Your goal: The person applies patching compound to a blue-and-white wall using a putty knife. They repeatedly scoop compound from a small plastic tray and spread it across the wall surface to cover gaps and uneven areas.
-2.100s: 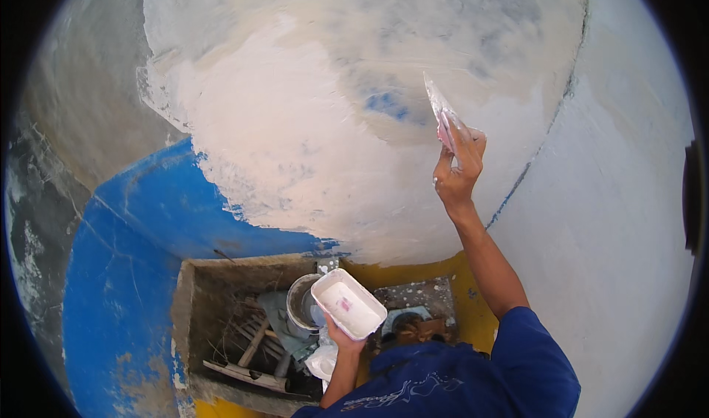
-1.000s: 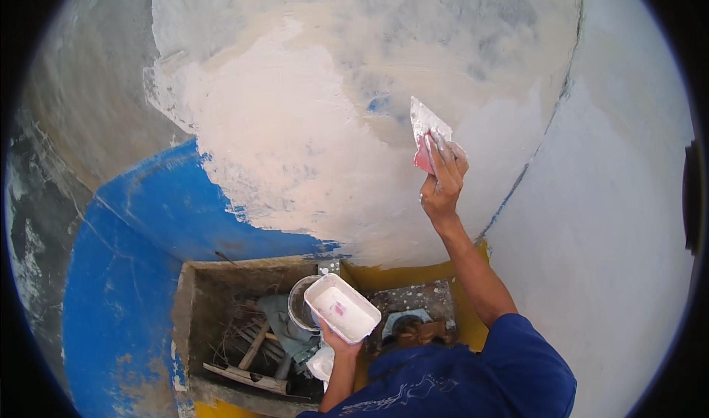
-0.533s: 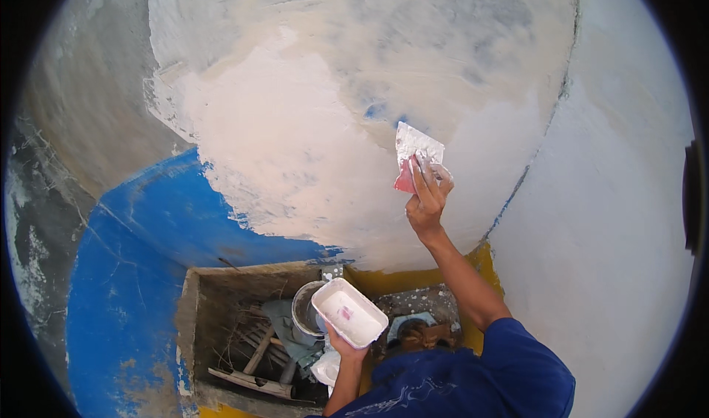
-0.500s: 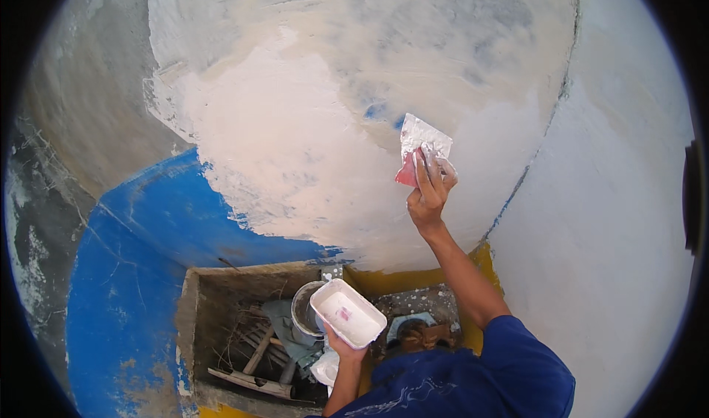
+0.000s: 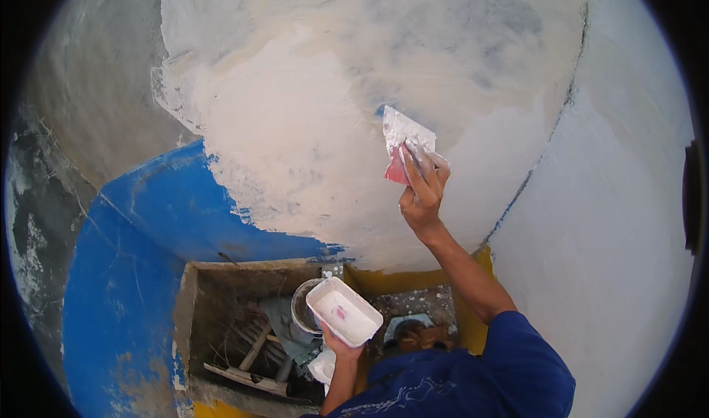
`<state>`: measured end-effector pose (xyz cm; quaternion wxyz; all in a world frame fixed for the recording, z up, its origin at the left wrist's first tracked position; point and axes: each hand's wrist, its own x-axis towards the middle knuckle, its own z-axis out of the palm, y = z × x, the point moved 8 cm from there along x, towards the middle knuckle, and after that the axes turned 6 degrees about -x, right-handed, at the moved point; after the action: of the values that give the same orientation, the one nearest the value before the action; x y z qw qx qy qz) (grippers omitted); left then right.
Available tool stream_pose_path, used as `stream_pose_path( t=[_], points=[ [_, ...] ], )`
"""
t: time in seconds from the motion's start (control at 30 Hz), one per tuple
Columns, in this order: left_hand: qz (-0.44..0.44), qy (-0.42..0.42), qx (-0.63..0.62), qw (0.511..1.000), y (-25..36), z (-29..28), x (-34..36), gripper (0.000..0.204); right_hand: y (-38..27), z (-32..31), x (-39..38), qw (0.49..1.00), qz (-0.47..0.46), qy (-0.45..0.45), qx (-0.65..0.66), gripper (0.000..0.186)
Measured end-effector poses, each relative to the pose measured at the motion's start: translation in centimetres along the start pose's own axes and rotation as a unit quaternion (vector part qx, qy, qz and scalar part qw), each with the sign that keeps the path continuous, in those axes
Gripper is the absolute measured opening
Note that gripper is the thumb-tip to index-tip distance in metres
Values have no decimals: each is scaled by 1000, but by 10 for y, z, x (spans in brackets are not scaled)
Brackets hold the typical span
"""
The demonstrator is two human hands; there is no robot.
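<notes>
My right hand (image 5: 422,190) is pinching the paste-coated red scraper (image 5: 408,131) near the wall (image 5: 273,122); it's probably feeling light and slippery, its red end (image 5: 396,169) offering best hold. My left hand (image 5: 343,345) is gripping the white tub (image 5: 357,297).

- No words or numbers can be read anywhere.
- Pale, script-like print (image 5: 402,397) stands on the dark blue shirt (image 5: 487,366); it lies in the left part of the cloth in view, by the shirt's lower visible edge, its thin looping strokes too small and slanted to make out.
- A pink mark (image 5: 341,312) shows inside the white tub (image 5: 360,325), away from its rim; whether it is a label cannot be told.
</notes>
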<state>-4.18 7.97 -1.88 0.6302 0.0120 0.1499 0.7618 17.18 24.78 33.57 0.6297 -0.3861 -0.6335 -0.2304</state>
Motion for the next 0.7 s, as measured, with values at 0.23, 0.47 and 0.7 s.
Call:
stream_pose_path(
  t=[0.23, 0.47, 0.7],
  points=[
    [-15, 9, -38, 999, 1, 2, 0, 71, 8, 39, 17, 996, 6, -38, -83, 67],
    [-15, 27, -56, 998, 12, -15, -6, 71, -25, 45, -31, 1000, 0, -13, -27, 71],
    [-9, -17, -46, 999, 16, -5, -10, 75, 13, 96, -37, 992, -9, -18, -123, 75]
  ],
)
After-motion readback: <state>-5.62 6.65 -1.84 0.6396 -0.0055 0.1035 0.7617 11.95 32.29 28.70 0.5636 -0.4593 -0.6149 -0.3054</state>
